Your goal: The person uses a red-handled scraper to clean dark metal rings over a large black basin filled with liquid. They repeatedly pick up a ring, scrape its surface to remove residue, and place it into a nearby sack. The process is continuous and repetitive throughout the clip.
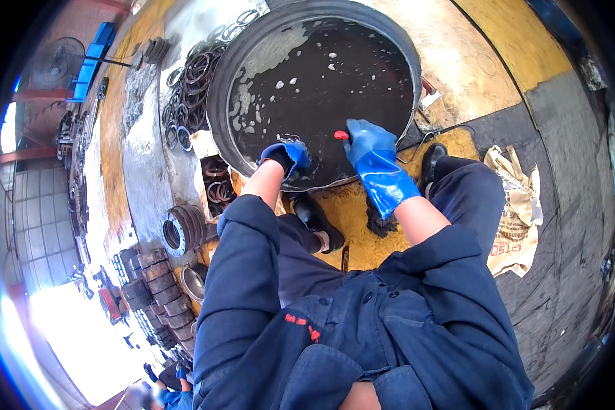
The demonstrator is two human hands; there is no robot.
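A wide black round tub (220, 89) of dark liquid (321, 92) with whitish foam patches stands before me. My right hand (370, 145), in a long blue rubber glove, is closed round a tool with a red handle (341, 135); only its red end shows, and the rest is hidden. My left hand (294, 156), in a blue glove, reaches over the near rim, low in the tub. A small pale edge shows beside its fingers, which are mostly hidden, so I cannot tell what it holds.
Several dark rings (197, 68) lie heaped left of the tub. A box of rings (217, 184) and stacked thick rings (182, 230) stand at near left. A crumpled paper sack (516, 219) lies right of my knee. Another person (174, 398) shows at lower left.
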